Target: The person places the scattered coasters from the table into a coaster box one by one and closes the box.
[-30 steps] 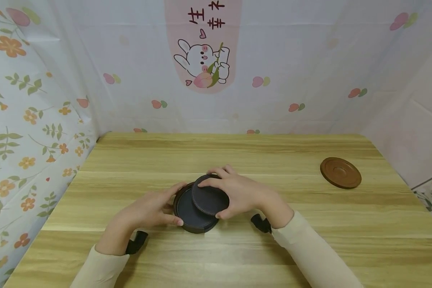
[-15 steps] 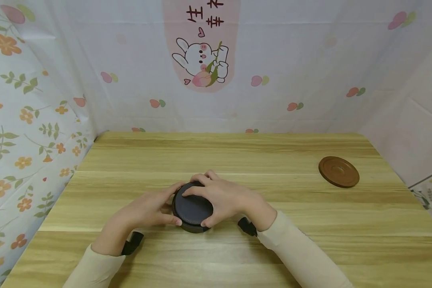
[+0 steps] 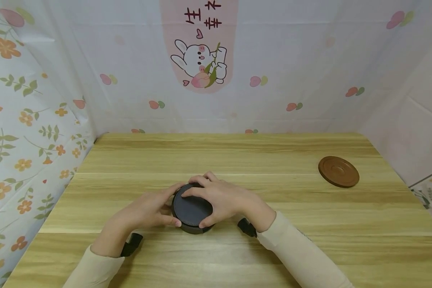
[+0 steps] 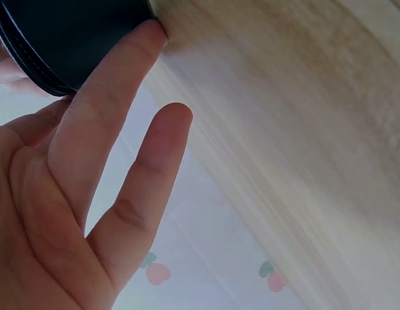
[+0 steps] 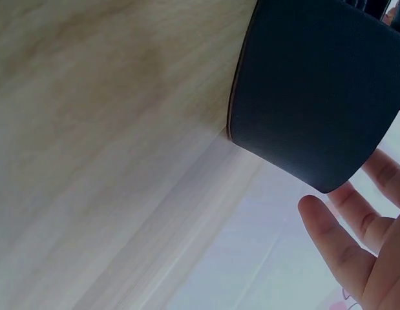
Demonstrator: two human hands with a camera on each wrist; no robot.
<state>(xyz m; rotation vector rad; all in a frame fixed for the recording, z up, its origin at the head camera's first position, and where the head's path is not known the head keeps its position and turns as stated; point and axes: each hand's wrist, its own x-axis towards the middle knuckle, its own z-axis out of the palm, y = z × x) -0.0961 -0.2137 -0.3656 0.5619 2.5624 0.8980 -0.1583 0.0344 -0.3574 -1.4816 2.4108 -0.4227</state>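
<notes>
A round black coaster with a stitched edge (image 3: pixel 192 211) lies at the top of a round dark coaster holder (image 3: pixel 192 230), which stands on the table. My left hand (image 3: pixel 147 210) holds the holder's left side, thumb near the front and fingers round the back. From the right, my right hand (image 3: pixel 225 198) spans the coaster, thumb at its near edge, one finger on top and others at the far edge. The holder's dark side wall (image 5: pixel 309 90) fills the upper right of the right wrist view. In the left wrist view, a fingertip of the left hand (image 4: pixel 77 174) touches the holder (image 4: pixel 77 32).
A brown round wooden disc (image 3: pixel 339 172) with a ringed centre lies at the table's back right. The wood-grain table (image 3: pixel 259 156) meets a patterned cloth (image 3: pixel 302 72) at the back. A black wrist piece (image 3: pixel 132 245) sits under the left wrist, another (image 3: pixel 247 228) under the right.
My right hand has moved left with the coaster, from overlapping the holder's right side to sitting level over it. During the last half second both hands have hardly moved.
</notes>
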